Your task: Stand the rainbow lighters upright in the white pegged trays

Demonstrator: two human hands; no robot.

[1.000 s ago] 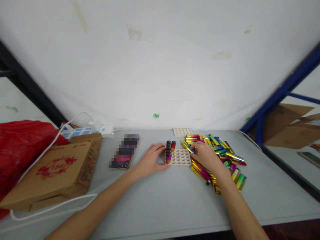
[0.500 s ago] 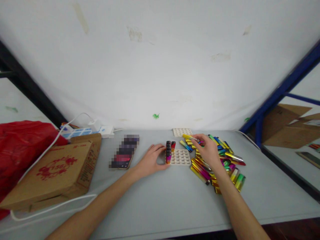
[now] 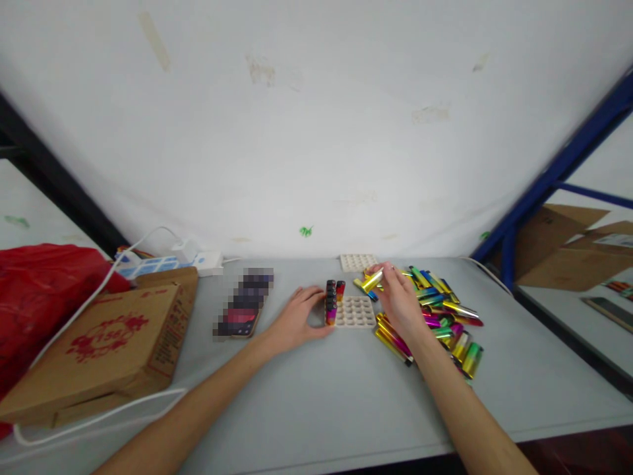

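My left hand (image 3: pixel 295 320) grips the left end of a pale tray (image 3: pixel 357 311) with rows of holes, its thumb at the near corner and fingers curved toward the far side. Right by those fingers, a column of lighters (image 3: pixel 331 302) with dark tops stands upright in the tray's leftmost holes. One red lighter (image 3: pixel 341 290) stands beside that column. In my right hand (image 3: pixel 398 297), a shiny gold lighter (image 3: pixel 372 280) is pinched at a tilt, above the tray's far right corner. Under and around that hand lies a loose pile of shiny, many-coloured lighters (image 3: pixel 445 330).
A second pale tray (image 3: pixel 358 263) lies near the wall. To the left are a phone (image 3: pixel 243 307), a cardboard box (image 3: pixel 103 346), a red bag (image 3: pixel 44 297) and a power strip (image 3: pixel 208 262) with a white cable. Blue shelf posts (image 3: pixel 544 178) and more boxes stand right.
My right hand has moved slightly left and turned, swinging the gold lighter from nearly level to a downward tilt. My left hand keeps its place at the tray. The view has shifted slightly.
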